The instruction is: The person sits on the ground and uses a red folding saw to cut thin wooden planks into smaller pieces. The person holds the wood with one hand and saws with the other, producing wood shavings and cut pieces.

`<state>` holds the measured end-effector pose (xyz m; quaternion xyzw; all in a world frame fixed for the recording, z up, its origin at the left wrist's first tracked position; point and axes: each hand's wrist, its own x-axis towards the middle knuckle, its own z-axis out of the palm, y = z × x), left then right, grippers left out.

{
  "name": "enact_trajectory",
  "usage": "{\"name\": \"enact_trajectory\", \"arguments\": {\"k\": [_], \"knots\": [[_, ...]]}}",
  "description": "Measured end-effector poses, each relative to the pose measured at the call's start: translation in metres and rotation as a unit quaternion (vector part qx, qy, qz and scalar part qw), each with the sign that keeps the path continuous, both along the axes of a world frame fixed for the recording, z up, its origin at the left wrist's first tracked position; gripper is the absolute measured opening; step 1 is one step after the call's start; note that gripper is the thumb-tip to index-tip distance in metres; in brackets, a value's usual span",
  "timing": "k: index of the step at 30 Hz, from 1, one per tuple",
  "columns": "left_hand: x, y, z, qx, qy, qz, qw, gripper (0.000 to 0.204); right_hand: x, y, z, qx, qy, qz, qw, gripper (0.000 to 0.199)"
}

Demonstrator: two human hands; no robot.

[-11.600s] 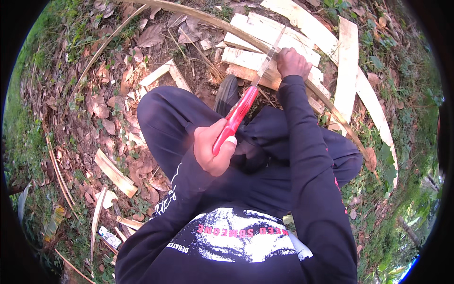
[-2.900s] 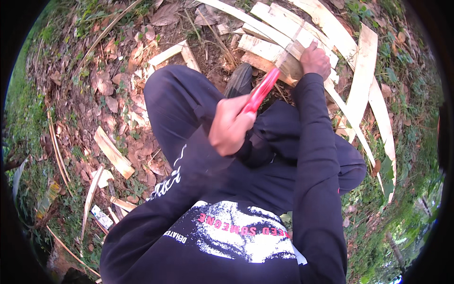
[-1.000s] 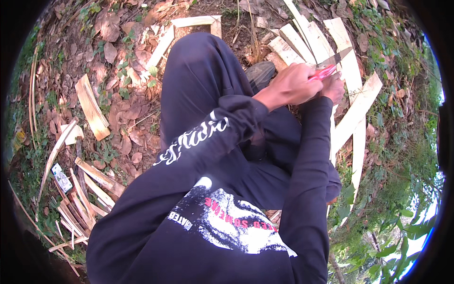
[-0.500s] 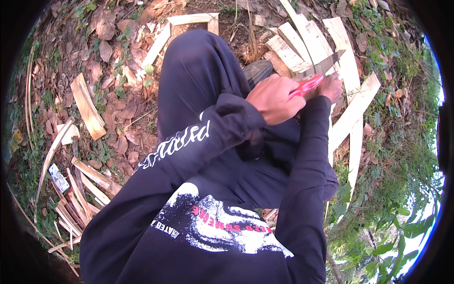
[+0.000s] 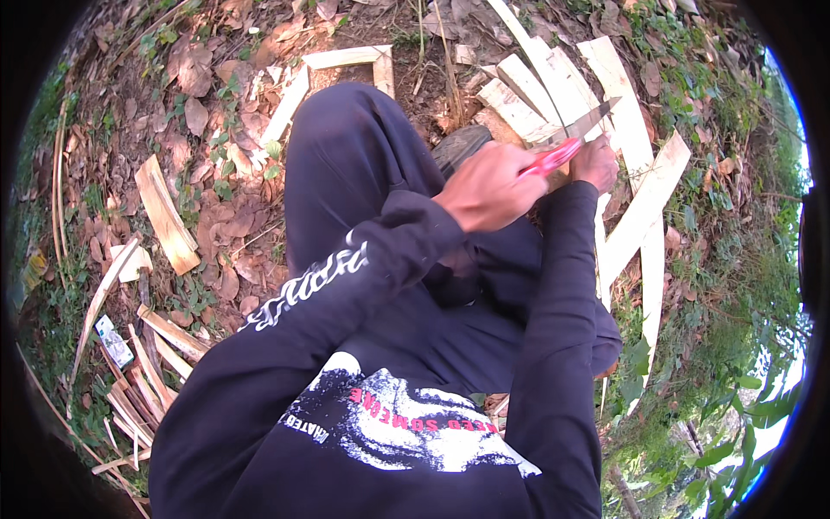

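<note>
A knife with a red handle and grey metal blade [image 5: 566,145] is gripped in the closed left hand [image 5: 488,186], its blade angled up over a fan of pale split wooden slats [image 5: 622,164] lying on the leaf-strewn ground [image 5: 216,216]. The right hand [image 5: 596,160] is curled just beside the knife; what it grips cannot be told. A raised knee in dark trousers [image 5: 346,156] hides the ground left of the knife. Short cut wood pieces [image 5: 164,216] lie well left of the knife.
</note>
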<state>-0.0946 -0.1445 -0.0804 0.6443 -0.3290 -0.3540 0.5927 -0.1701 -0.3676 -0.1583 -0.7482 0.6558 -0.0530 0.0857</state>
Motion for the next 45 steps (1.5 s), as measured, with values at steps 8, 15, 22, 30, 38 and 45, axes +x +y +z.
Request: {"name": "enact_trajectory", "arguments": {"k": [8, 15, 22, 30, 38, 45], "knots": [[0.008, 0.029, 0.007, 0.017, 0.075, -0.028, 0.997, 0.028, -0.013, -0.005, 0.009, 0.007, -0.001, -0.017, 1.0, 0.068], [-0.003, -0.026, 0.004, 0.038, 0.015, -0.012, 0.999, 0.033, -0.016, 0.0, 0.004, 0.034, 0.0, -0.004, 0.999, 0.065], [0.01, -0.04, -0.017, 0.038, 0.027, -0.022, 0.999, 0.038, -0.008, 0.008, 0.003, 0.03, -0.011, -0.013, 0.999, 0.065], [-0.003, 0.019, 0.022, 0.001, 0.071, -0.019, 0.997, 0.028, -0.007, 0.001, 0.006, 0.03, -0.024, -0.032, 0.999, 0.064], [-0.006, 0.039, 0.038, 0.041, 0.057, -0.038, 0.997, 0.021, -0.01, -0.003, 0.007, 0.009, -0.022, -0.052, 0.998, 0.063], [0.001, -0.008, 0.012, 0.006, -0.081, -0.05, 0.995, 0.02, -0.009, 0.0, 0.01, 0.025, -0.014, -0.057, 0.998, 0.063]]}}
